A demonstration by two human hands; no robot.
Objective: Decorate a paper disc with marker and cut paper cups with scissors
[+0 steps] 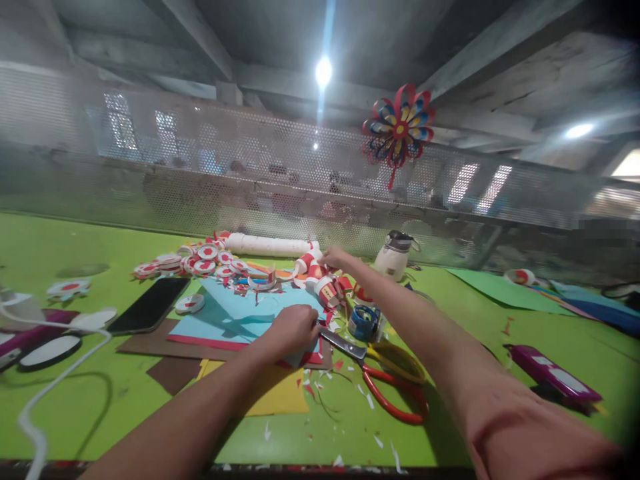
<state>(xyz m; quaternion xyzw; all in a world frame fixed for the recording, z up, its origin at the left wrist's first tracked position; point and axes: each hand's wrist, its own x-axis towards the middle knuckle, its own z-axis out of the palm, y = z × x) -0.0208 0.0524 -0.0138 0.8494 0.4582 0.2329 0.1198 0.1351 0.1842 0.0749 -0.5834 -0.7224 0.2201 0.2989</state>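
My left hand (pixel 296 327) is closed above the right end of the light blue paper sheets (pixel 225 310), beside the scissors' tips; whatever its fingers hold is hidden. Farther back, my right hand (pixel 339 259) has its fingers curled down at a cluster of red and white paper pieces (pixel 313 267); I cannot make out what is in them. A white and red paper roll (pixel 327 292) lies just in front of that hand. Scissors (pixel 395 373) with red and yellow handles rest on the green table between my arms. Close behind them is a blue tape roll (pixel 364 323).
Red and white paper discs (pixel 205 257) are heaped at the back left, near a long white roll (pixel 273 245). A phone (pixel 150 305) lies to the left, a white cable (pixel 65 373) nearer. A bottle (pixel 393 257) stands behind my right arm; a purple device (pixel 555 377) lies right.
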